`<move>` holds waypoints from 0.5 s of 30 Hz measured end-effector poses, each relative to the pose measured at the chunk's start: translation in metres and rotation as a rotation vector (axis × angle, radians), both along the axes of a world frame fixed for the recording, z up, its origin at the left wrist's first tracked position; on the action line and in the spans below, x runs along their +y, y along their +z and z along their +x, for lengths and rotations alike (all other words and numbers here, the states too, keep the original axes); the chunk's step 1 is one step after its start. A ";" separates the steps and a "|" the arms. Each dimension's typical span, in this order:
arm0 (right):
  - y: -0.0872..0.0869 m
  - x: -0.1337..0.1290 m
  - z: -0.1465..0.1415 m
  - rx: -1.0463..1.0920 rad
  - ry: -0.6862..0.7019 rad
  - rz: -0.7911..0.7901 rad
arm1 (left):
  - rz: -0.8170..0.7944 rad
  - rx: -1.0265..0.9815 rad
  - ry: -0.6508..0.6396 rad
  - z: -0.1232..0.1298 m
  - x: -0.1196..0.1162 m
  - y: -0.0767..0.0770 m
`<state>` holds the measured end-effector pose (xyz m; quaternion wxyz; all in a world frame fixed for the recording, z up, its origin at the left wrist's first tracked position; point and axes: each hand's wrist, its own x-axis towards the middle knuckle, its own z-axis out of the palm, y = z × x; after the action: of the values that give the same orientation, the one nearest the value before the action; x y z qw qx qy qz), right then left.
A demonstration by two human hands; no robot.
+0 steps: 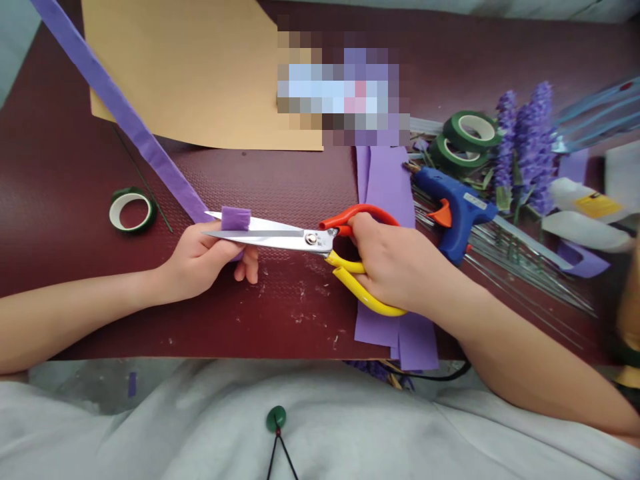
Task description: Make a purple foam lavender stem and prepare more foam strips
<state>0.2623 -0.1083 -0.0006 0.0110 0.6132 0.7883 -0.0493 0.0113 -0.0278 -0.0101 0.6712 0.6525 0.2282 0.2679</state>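
My right hand (400, 260) grips a pair of scissors (280, 233) with one red and one yellow handle. The blades point left and stand slightly apart, reaching over my left hand (200, 257). Between the fingers of that hand is a long purple paper strip (135, 137), which runs off to the upper left. A short end of the strip (236, 219), finely cut along its edge, shows at the blades. Whether the blades touch the paper at this instant, I cannot tell.
A roll of green tape (133, 211) lies at left, below tan paper (190, 73). Right of the scissors are purple sheets (385, 180), a blue glue gun (453, 207), more green tape rolls (470, 130), wire stems (530, 267) and purple flower spikes (535, 147). The table's near edge meets my clothing.
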 end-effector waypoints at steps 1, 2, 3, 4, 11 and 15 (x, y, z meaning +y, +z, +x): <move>0.000 0.000 0.000 -0.001 -0.002 -0.005 | -0.002 -0.002 -0.003 0.000 0.000 0.000; 0.000 0.000 0.000 -0.003 -0.006 -0.008 | -0.003 -0.001 -0.004 -0.001 0.000 0.000; 0.000 0.000 0.000 -0.004 -0.011 -0.009 | -0.005 0.003 -0.002 -0.001 0.000 -0.001; 0.001 0.000 0.000 -0.004 -0.015 -0.011 | -0.006 0.008 0.002 0.000 0.000 -0.001; 0.002 0.000 -0.002 -0.037 -0.042 -0.047 | -0.040 0.040 0.024 0.001 0.000 0.000; 0.004 0.000 -0.002 -0.027 -0.035 -0.032 | -0.048 0.047 0.024 0.001 0.001 0.000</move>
<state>0.2600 -0.1083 0.0032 0.0306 0.6271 0.7765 -0.0535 0.0121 -0.0272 -0.0103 0.6779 0.6395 0.2582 0.2547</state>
